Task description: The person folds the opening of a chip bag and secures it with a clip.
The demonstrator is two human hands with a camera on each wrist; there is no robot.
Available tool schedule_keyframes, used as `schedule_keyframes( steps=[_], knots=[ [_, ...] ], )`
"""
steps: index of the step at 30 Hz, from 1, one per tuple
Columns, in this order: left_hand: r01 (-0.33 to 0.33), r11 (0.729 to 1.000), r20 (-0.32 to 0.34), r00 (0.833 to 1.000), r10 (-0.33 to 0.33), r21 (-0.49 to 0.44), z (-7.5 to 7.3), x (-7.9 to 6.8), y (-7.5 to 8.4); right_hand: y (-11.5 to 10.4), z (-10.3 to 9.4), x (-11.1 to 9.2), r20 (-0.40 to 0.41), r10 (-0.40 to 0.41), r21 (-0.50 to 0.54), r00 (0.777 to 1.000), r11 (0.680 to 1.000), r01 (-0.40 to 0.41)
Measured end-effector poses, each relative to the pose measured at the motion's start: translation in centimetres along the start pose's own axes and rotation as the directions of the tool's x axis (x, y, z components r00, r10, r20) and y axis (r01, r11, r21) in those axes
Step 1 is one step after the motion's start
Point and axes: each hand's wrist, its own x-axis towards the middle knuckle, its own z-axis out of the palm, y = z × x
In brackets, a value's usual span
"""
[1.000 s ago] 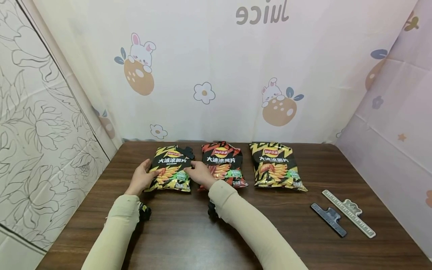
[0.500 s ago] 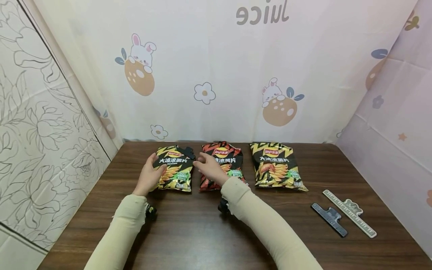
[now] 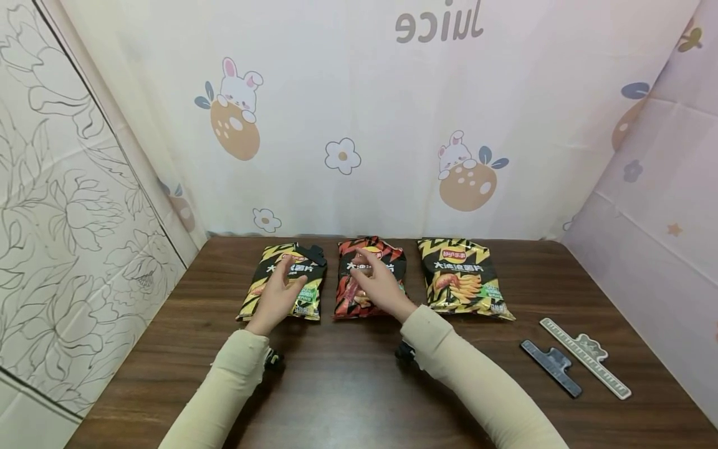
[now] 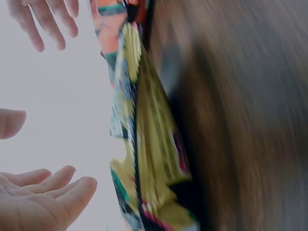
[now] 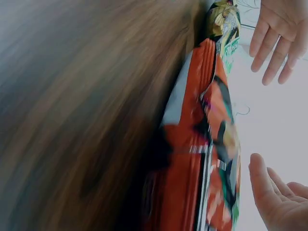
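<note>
Soft glare sits on the tabletop (image 3: pixel 342 390), streakily blurred in both wrist views.

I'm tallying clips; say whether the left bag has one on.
On: a black clip spans the upper right corner of the left bag.

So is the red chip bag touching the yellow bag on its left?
Apart. The head view shows a strip of brown tabletop between the red bag and left yellow bag.

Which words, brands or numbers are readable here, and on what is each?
"Juice", mirrored: curtain.
"Lay's乐事": right yellow bag.
"大波浪薯片": same bag.
"50", slightly blurred: its green label.
Same brand and name, partly covered: left yellow bag, red bag.
Too small: other bag print, marks on pale clip.
</note>
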Motion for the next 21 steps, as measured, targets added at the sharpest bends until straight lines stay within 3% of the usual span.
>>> schedule_keyframes(
  steps=[9, 21],
  knots=[
    [0.000, 1.000, -0.013, 1.000, 0.000, -0.015, 1.8, -0.3, 1.1, 1.4, -4.1, -2.1, -0.073, -0.101, -0.055, 0.992, 0.994, 0.097],
    [-0.006, 0.996, 0.045, 0.999, 0.010, -0.090, 3.5, -0.3, 1.6, 2.9, -7.1, -4.1, -0.145, -0.047, -0.065, 0.988, 0.997, 0.038]
  ],
)
